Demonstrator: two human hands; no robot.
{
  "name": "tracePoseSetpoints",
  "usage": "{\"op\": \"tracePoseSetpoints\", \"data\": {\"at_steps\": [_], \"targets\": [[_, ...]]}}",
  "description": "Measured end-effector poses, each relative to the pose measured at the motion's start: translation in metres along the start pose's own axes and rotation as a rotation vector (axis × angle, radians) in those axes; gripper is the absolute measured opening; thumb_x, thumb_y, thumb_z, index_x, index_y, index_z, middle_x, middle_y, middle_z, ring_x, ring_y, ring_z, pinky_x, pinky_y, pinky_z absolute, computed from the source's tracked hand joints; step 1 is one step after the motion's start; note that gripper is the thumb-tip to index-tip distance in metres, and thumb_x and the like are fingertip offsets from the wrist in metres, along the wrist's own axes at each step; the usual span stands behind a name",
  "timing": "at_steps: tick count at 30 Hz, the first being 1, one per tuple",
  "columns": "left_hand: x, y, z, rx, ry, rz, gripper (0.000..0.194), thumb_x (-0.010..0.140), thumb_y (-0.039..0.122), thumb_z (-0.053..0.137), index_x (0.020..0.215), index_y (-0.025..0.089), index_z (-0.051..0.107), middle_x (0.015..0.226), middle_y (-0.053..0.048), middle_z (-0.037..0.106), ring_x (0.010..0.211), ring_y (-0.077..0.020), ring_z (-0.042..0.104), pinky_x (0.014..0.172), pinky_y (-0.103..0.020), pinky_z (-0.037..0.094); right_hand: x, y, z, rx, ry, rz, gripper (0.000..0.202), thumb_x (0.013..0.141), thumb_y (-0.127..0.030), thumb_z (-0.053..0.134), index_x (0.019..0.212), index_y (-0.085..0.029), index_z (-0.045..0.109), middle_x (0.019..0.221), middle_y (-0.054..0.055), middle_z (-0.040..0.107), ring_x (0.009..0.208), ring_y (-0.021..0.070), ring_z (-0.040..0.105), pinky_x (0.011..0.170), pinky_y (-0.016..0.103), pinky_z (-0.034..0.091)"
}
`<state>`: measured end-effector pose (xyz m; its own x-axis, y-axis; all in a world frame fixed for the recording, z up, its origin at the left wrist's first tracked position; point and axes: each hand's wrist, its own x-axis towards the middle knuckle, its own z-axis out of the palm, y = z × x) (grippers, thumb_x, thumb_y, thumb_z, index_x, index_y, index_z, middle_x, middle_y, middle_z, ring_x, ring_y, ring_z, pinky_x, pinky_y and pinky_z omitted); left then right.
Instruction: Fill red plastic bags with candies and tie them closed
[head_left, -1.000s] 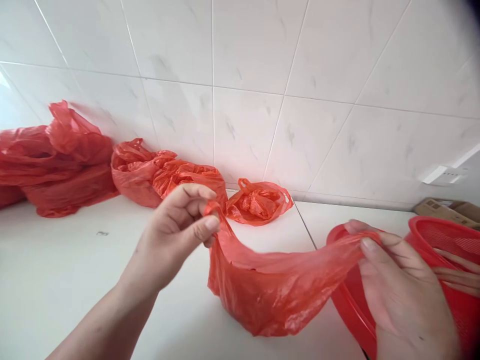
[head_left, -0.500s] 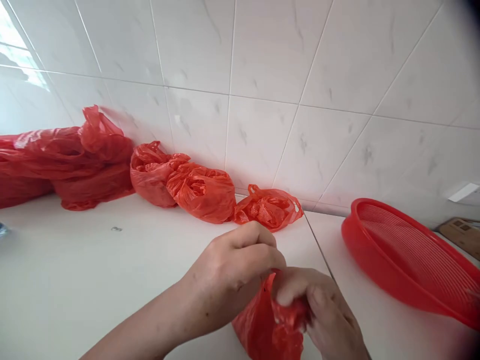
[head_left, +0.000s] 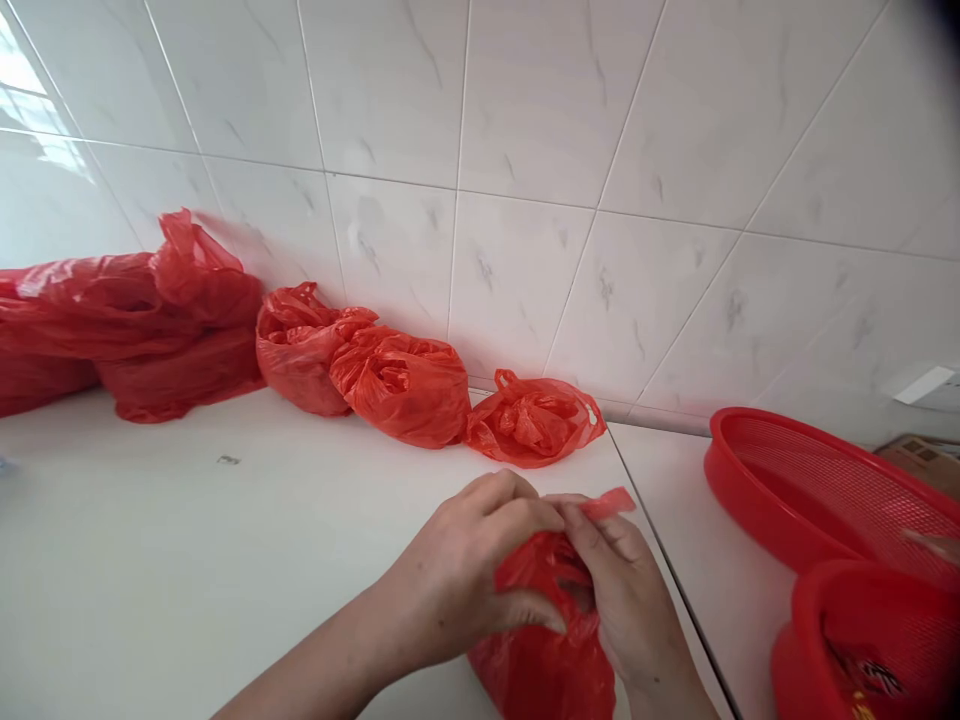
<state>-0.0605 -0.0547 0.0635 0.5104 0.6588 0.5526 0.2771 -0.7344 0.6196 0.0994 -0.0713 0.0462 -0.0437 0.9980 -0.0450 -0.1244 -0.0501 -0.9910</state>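
Together, left hand (head_left: pixel 472 565) and right hand (head_left: pixel 630 595) gripping a red plastic bag (head_left: pixel 547 675) between them, over the white surface (head_left: pixel 187 570), other red bags (head_left: pixel 409 395) along tiled wall (head_left: pixel 525 110), red baskets (head_left: pixel 750 515) at right

White table (head_left: pixel 135 570) right up against a glossy white, grey-flecked tiled wall (head_left: pixel 525 120). Bunched-up red plastic bags (head_left: pixel 405 400) line the wall, biggest heap (head_left: pixel 180 335) way over left. On the right there's a wide red mesh plastic basket (head_left: pixel 739 490), another red plastic basket (head_left: pixel 799 650) nearer, plus a brown cardboard box (head_left: pixel 926 462) behind.
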Motion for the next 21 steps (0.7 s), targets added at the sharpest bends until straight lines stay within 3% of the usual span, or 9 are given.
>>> {"op": "tracePoseSetpoints", "data": {"at_steps": [2, 5, 7, 9, 11, 13, 15, 17, 21], "targets": [[-0.005, -0.012, 0.008, 0.075, -0.029, -0.023, 0.011, 0.083, 0.027, 0.064, 0.092, 0.021, 0.065, 0.085, -0.004, 0.058, 0.076, -0.0155, 0.055, 0.071, -0.028, 0.046, 0.002, 0.003, -0.005, -0.057, -0.032, -0.026, 0.047, 0.086, -0.057, 0.051, 0.1, -0.016, 0.069, 0.059, -0.001, 0.053, 0.046, 0.0074, 0.038, 0.042, 0.019, 0.028], [-0.01, -0.025, 0.016, 0.073, 0.057, -0.12, 0.015, 0.088, 0.019, 0.053, 0.075, 0.019, 0.06, 0.076, -0.003, 0.055, 0.073, -0.0154, 0.052, 0.069, -0.028, 0.043, 0.003, 0.005, -0.019, -0.167, -0.182, -0.037, 0.054, 0.091, -0.058, 0.04, 0.115, -0.017, 0.067, 0.057, -0.001, 0.054, 0.046, 0.0093, 0.043, 0.048, 0.022, 0.035], [-0.011, -0.03, 0.019, -0.061, 0.116, -0.252, 0.013, 0.088, 0.021, 0.053, 0.075, 0.019, 0.056, 0.093, -0.006, 0.058, 0.088, -0.018, 0.054, 0.078, -0.03, 0.043, 0.002, 0.007, -0.031, -0.22, -0.332, -0.089, 0.06, 0.088, -0.063, 0.04, 0.118, -0.019, 0.066, 0.06, 0.0, 0.055, 0.052, 0.0119, 0.048, 0.055, 0.026, 0.042], [-0.012, -0.033, 0.02, -0.299, 0.098, -0.386, 0.015, 0.091, 0.028, 0.05, 0.078, 0.02, 0.051, 0.104, -0.007, 0.057, 0.096, -0.0186, 0.053, 0.083, -0.031, 0.042, 0.0, 0.007, -0.042, -0.252, -0.454, -0.173, 0.069, 0.084, -0.072, 0.034, 0.117, -0.022, 0.068, 0.074, 0.005, 0.062, 0.07, 0.018, 0.058, 0.072, 0.035, 0.048], [-0.013, -0.036, 0.022, -0.509, 0.025, -0.471, 0.02, 0.093, 0.036, 0.044, 0.081, 0.02, 0.047, 0.091, -0.003, 0.057, 0.082, -0.015, 0.052, 0.074, -0.028, 0.043, -0.003, 0.006, -0.047, -0.272, -0.49, -0.215, 0.07, 0.086, -0.072, 0.025, 0.116, -0.025, 0.069, 0.099, 0.009, 0.066, 0.097, 0.0245, 0.059, 0.093, 0.044, 0.042], [-0.014, -0.038, 0.025, -0.591, -0.006, -0.524, 0.024, 0.093, 0.041, 0.043, 0.081, 0.02, 0.045, 0.073, 0.002, 0.049, 0.064, -0.0111, 0.043, 0.061, -0.023, 0.038, -0.006, 0.005, -0.045, -0.311, -0.44, -0.165, 0.054, 0.091, -0.059, 0.033, 0.115, -0.028, 0.069, 0.11, 0.008, 0.065, 0.107, 0.0248, 0.057, 0.098, 0.045, 0.04], [-0.015, -0.039, 0.028, -0.592, 0.019, -0.562, 0.026, 0.093, 0.042, 0.044, 0.08, 0.02, 0.043, 0.066, 0.005, 0.041, 0.058, -0.0095, 0.035, 0.055, -0.021, 0.032, -0.005, 0.006, -0.039, -0.349, -0.311, -0.113, 0.037, 0.086, -0.042, 0.051, 0.117, -0.029, 0.066, 0.101, 0.006, 0.066, 0.094, 0.021, 0.061, 0.087, 0.038, 0.048], [-0.015, -0.039, 0.031, -0.607, 0.046, -0.586, 0.026, 0.092, 0.043, 0.045, 0.079, 0.021, 0.041, 0.066, 0.006, 0.04, 0.056, -0.0091, 0.034, 0.053, -0.021, 0.029, 0.0, 0.011, -0.033, -0.395, -0.113, -0.091, 0.046, 0.078, -0.031, 0.06, 0.124, -0.028, 0.06, 0.086, 0.001, 0.063, 0.075, 0.0158, 0.061, 0.073, 0.03, 0.051], [-0.017, -0.035, 0.032, -0.569, 0.038, -0.582, 0.02, 0.091, 0.036, 0.047, 0.079, 0.021, 0.042, 0.066, 0.006, 0.042, 0.057, -0.0093, 0.035, 0.054, -0.021, 0.029, 0.012, 0.025, -0.026, -0.563, 0.151, -0.104, 0.034, 0.077, -0.028, 0.057, 0.111, -0.024, 0.065, 0.072, -0.002, 0.059, 0.061, 0.0137, 0.056, 0.061, 0.026, 0.047]]}}
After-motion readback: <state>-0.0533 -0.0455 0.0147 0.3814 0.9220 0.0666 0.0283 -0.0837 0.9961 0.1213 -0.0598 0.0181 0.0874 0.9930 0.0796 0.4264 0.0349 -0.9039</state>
